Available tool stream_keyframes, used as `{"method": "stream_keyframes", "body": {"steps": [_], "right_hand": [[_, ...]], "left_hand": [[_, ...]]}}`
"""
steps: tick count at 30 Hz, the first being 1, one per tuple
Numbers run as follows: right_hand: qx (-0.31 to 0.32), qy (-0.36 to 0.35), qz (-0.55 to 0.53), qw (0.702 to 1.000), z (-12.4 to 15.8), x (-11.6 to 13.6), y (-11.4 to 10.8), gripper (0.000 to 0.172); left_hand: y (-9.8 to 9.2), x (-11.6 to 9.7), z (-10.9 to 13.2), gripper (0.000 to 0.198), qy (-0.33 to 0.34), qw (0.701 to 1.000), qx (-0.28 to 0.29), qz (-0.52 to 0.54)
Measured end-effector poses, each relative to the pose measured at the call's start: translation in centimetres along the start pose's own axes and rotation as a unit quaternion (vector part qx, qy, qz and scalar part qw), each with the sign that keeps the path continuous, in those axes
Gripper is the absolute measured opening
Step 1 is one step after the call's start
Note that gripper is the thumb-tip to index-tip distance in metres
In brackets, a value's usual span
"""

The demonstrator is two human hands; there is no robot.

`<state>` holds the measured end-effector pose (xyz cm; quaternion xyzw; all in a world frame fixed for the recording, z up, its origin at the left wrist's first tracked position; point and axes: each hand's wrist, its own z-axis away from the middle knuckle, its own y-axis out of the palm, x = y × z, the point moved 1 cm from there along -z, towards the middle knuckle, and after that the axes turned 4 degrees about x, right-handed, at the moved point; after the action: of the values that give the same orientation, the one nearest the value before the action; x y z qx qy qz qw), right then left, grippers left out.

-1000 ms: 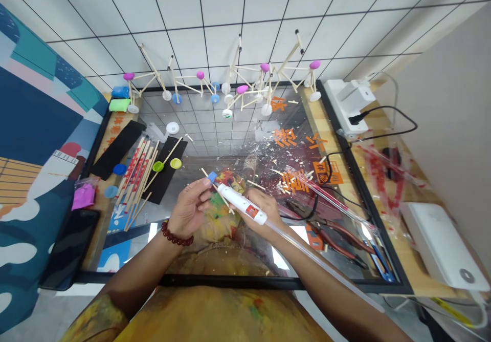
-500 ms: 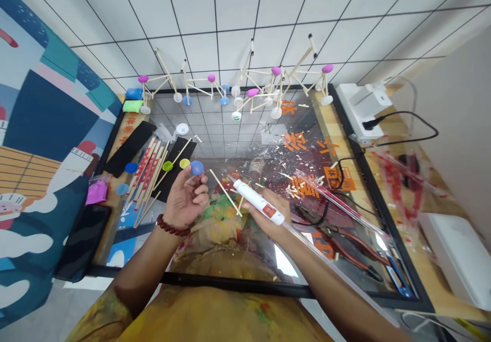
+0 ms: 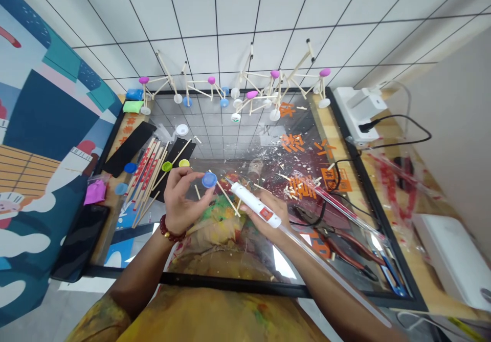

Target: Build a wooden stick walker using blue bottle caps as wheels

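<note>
Pinching a blue cap (image 3: 209,179) between thumb and fingertips, the left hand (image 3: 180,204) holds it over the worktop (image 3: 230,137) near its front edge, at the tip of a thin stick (image 3: 227,199); contact is unclear. The right hand (image 3: 270,218) is clamped around a white glue pen (image 3: 255,205) and that stick. This piece looks barely begun: loose sticks (image 3: 148,175) lie by the left edge, and finished stick-and-cap figures (image 3: 249,93) line the far edge.

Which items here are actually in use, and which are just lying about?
In use: left hand pinching the blue cap; right hand gripping the white glue pen and a wooden stick.
Lying about: pliers, phone, stick bundle, green cap, yellow cap, stick-and-cap models, power strip.
</note>
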<state>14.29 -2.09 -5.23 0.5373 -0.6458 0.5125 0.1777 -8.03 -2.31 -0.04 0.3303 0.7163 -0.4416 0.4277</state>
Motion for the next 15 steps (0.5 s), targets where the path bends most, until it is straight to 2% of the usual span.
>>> {"method": "stream_keyframes", "body": {"steps": [3, 6, 15], "right_hand": [[0.014, -0.014, -0.011, 1.0, -0.1, 0.1, 0.0, 0.018], [0.034, -0.024, -0.014, 0.999, -0.1, 0.1, 0.1, 0.022], [0.069, 0.01, 0.014, 0.997, 0.0, 0.0, 0.3, 0.028]], "left_hand": [[0.0, 1.0, 0.2, 0.03, 0.108, 0.985, 0.03, -0.133], [0.2, 1.8, 0.4, 0.028, 0.172, 0.961, 0.05, -0.211], [0.5, 1.6, 0.5, 0.022, 0.17, 0.954, 0.073, -0.235]]}}
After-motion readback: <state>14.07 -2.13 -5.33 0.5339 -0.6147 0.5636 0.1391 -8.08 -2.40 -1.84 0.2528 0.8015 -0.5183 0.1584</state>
